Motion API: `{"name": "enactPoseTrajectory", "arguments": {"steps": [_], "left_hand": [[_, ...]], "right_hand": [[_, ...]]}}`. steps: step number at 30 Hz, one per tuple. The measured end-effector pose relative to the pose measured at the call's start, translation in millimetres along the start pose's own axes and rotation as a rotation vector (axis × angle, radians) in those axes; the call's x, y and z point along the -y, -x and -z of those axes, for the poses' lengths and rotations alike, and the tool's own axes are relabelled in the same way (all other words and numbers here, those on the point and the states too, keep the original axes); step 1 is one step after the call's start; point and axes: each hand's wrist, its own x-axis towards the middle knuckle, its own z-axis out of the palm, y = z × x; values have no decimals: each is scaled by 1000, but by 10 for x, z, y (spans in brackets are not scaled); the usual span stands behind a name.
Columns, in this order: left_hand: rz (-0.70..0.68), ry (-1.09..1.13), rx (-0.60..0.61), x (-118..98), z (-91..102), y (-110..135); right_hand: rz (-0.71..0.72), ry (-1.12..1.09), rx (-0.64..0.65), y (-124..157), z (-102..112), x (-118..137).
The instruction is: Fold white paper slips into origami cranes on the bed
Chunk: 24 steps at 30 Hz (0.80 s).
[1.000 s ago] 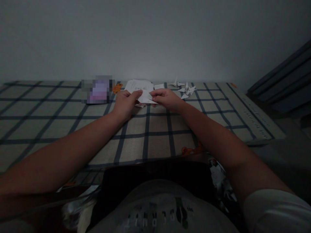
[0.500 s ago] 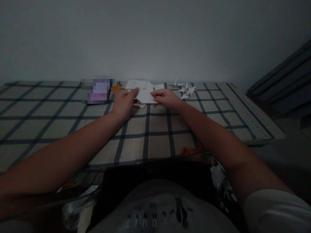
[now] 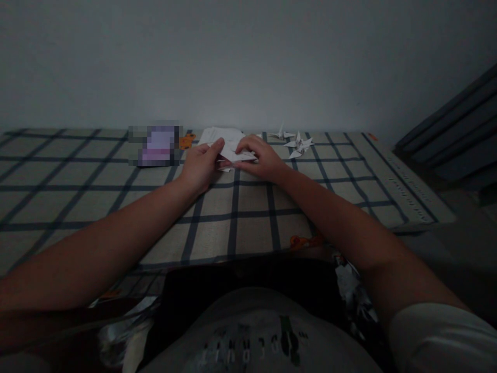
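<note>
A folded piece of white paper [image 3: 231, 154] is held between my two hands, just above the table. My left hand [image 3: 200, 163] pinches its left side, thumb on top. On the right side, my right hand [image 3: 260, 158] grips the paper with bent fingers above and the thumb below. Behind it lies a stack of white paper sheets [image 3: 217, 133], partly covered by the held piece. Several folded white paper cranes [image 3: 298, 145] sit to the right of my right hand.
A phone with a purple, blurred screen [image 3: 159, 145] lies left of my hands. The checked tablecloth [image 3: 252, 199] covers the table, which meets a plain wall [image 3: 240, 62]. Dark grey folded panels [image 3: 454, 124] stand at the far right.
My right hand has shifted slightly, its fingers now curled over the paper's right side and the thumb lower. The paper's near right part has tilted. My left hand stays nearly in place.
</note>
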Motion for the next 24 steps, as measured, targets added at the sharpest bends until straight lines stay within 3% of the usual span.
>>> {"name": "enactPoseTrajectory", "arguments": {"steps": [8, 14, 24], "left_hand": [[97, 20, 98, -35, -12, 55], [122, 10, 65, -58, -22, 60], [128, 11, 99, -98, -35, 87]], "right_hand": [[-41, 46, 19, 6, 39, 59], [-98, 35, -30, 6, 36, 98], [-27, 81, 6, 25, 21, 49]]}}
